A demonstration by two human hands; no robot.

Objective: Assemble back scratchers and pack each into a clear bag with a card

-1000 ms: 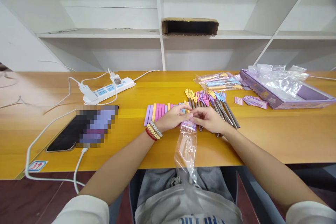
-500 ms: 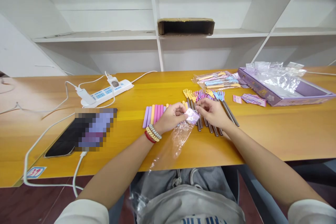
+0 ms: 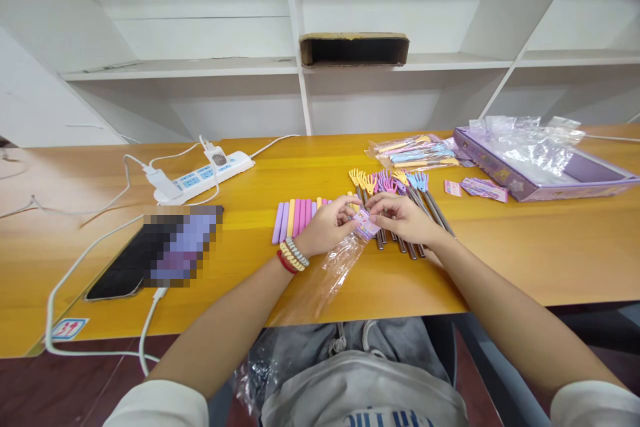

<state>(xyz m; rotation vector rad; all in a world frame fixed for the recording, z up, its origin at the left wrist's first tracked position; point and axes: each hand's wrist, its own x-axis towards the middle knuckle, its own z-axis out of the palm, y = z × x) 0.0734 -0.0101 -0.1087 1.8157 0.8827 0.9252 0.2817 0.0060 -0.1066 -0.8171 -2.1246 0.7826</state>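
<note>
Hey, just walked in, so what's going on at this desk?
A person's left hand pinches a small printed card at the end of a clear plastic bag, with the right hand at the card's edge. Just beyond the hands lie a row of coloured sticks and metal rods with claw-shaped heads. Filled packets lie near a purple box.

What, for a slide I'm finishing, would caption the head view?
Left hand and right hand hold a purple card by a clear bag, near coloured sticks.

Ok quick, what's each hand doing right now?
Left hand: closed, pinching the purple card.
Right hand: curled at the card's edge; whether it grips can't be told.
</note>
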